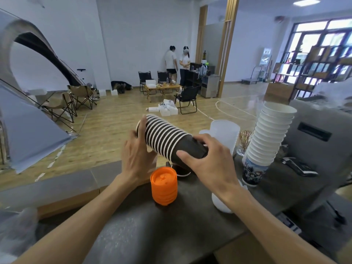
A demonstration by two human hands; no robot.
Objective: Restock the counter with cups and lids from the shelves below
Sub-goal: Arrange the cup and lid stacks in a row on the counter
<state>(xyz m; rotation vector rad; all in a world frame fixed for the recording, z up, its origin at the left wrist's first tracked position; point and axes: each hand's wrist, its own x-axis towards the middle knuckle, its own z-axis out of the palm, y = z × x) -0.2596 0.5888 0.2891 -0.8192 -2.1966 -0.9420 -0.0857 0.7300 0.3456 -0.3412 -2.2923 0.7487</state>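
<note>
Black cup stack (167,139) is held tilted nearly flat in the air over the table (133,225), above the orange lid stack (164,185). Rim end points away to the left, base end toward the right. Both hands are on it: left hand (136,161) has fingers spread over the rim end, right hand (207,164) is wrapped around the bottom cup's body.

Handling, my read: nested paper cups, so light, but the column isn't rigid. Cups can slide apart or fan out if carried sideways by one end. Walls crush if squeezed. Best to keep a hand at each end, or one palm under the base and one capping the rims, then tip upright before letting go.

White cup stack (266,136) already stands on the table at right and leans a little, so park the black one clear of it.

Writing: bottom cup of the white stack has a printed picture, nothing readable. No brand legible on the black cups or the lids
</note>
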